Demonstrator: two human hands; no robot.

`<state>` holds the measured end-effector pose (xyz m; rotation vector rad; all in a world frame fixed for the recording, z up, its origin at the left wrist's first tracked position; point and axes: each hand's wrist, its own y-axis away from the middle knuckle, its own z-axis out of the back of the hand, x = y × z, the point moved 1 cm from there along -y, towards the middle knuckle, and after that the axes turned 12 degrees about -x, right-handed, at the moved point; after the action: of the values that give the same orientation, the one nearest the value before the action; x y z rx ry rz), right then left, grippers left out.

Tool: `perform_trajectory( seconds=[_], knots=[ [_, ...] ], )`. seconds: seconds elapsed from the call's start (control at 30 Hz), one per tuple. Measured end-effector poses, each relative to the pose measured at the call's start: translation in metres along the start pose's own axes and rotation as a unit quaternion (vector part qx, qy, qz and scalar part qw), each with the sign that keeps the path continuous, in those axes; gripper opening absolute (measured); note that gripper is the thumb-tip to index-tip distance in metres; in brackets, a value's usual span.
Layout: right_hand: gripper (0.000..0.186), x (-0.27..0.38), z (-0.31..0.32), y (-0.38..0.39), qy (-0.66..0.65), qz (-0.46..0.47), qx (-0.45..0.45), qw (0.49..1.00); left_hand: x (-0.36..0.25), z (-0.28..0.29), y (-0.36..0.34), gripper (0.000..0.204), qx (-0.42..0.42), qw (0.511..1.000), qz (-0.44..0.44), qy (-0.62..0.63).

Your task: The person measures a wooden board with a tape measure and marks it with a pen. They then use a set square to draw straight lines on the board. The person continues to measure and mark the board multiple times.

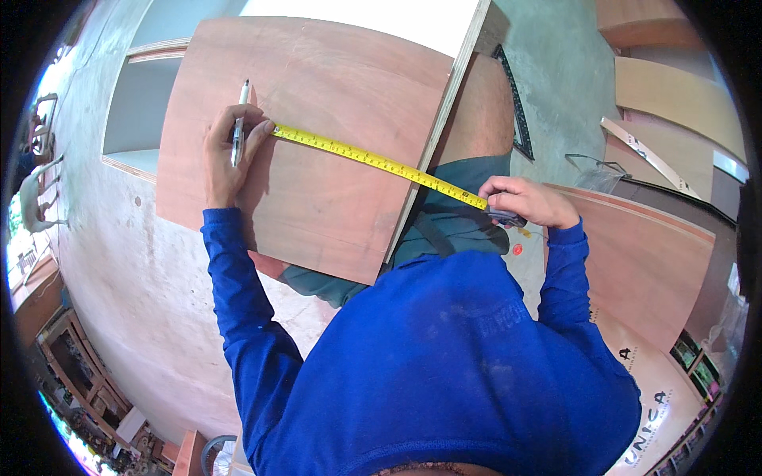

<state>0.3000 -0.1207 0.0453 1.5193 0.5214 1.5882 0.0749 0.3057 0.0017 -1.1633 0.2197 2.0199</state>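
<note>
A reddish plywood panel (pixel 333 206) lies across my lap. Over it stretches the yellow blade of a tape measure (pixel 373 161), running from upper left to lower right past the panel's right edge. My left hand (pixel 232 147) pinches the blade's end near the panel's left side and also has a white and clear pen (pixel 239 127) between its fingers, tip pointing away from me. Off the panel's right edge, my right hand (pixel 530 201) is closed around the dark tape case, which the fingers partly hide.
A white-faced board (pixel 357 16) with a plywood edge stands at the far side of the panel. Left of it is a grey open box frame (pixel 147 111). A black triangular metal piece (pixel 517 107) lies on the floor. More plywood sheets (pixel 635 262) are stacked at right.
</note>
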Motion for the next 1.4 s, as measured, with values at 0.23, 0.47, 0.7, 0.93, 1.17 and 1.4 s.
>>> perform_trajectory(
  seconds=[0.23, 0.47, 0.7, 0.93, 1.17, 1.4],
  knots=[
    [0.027, -0.005, 0.001, -0.002, 0.015, 0.014, -0.001, 1.000, 0.004, -0.002, 0.003, 0.021, 0.003, 0.997, 0.036, 0.065],
    [0.028, -0.008, 0.001, -0.002, 0.004, 0.008, -0.006, 1.000, 0.006, -0.003, 0.002, 0.021, -0.004, 0.998, 0.021, 0.066],
    [0.028, -0.006, 0.000, -0.001, 0.032, 0.025, -0.008, 0.999, 0.001, -0.002, 0.003, 0.021, -0.008, 0.998, 0.017, 0.060],
    [0.027, -0.002, -0.003, -0.001, 0.037, 0.038, -0.022, 0.998, 0.001, -0.001, 0.003, 0.022, -0.002, 0.998, 0.020, 0.060],
    [0.028, 0.010, -0.006, -0.002, 0.072, 0.059, -0.027, 0.995, 0.001, 0.001, 0.003, 0.023, -0.005, 1.000, 0.002, 0.028],
    [0.029, 0.024, -0.017, -0.014, 0.072, 0.074, -0.030, 0.994, 0.004, 0.000, 0.003, 0.024, -0.011, 1.000, -0.008, 0.026]
  ],
)
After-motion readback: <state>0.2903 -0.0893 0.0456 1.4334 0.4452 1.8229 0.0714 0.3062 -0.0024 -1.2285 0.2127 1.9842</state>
